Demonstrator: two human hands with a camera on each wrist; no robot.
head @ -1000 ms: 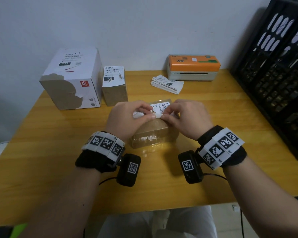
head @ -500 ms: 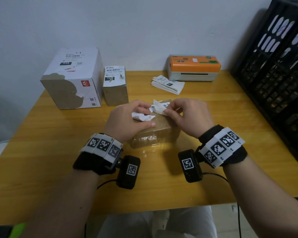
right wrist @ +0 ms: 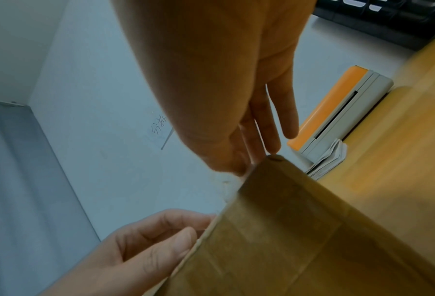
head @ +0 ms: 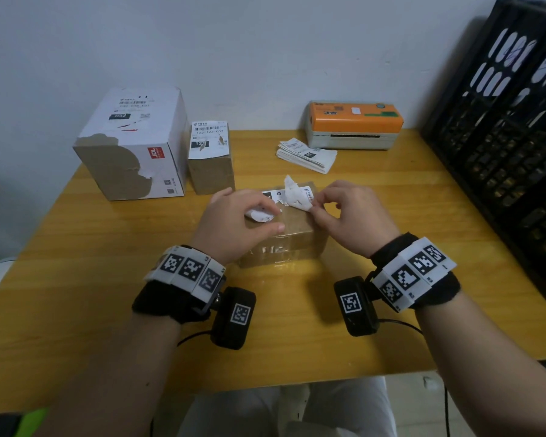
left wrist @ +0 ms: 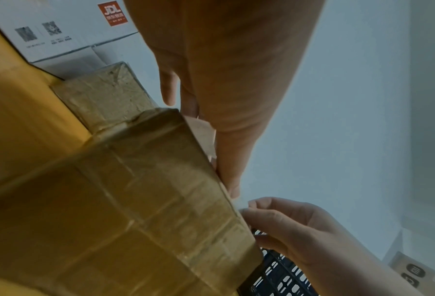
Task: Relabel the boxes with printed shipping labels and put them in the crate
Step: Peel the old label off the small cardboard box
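Note:
A small taped brown box lies on the wooden table in front of me. Its old white label is torn and partly peeled up from the top. My right hand pinches the lifted strip of that label at the box's right side. My left hand rests on the box top with its fingers curled over a crumpled scrap of label. The black crate stands at the table's right edge.
A large white box and a small brown labelled box stand at the back left. An orange label printer sits at the back, with a stack of printed labels before it.
The old label, flat on the box a second ago, has been torn and pulled up. My right hand drew its strip up and to the right; my left hand now holds a crumpled scrap.

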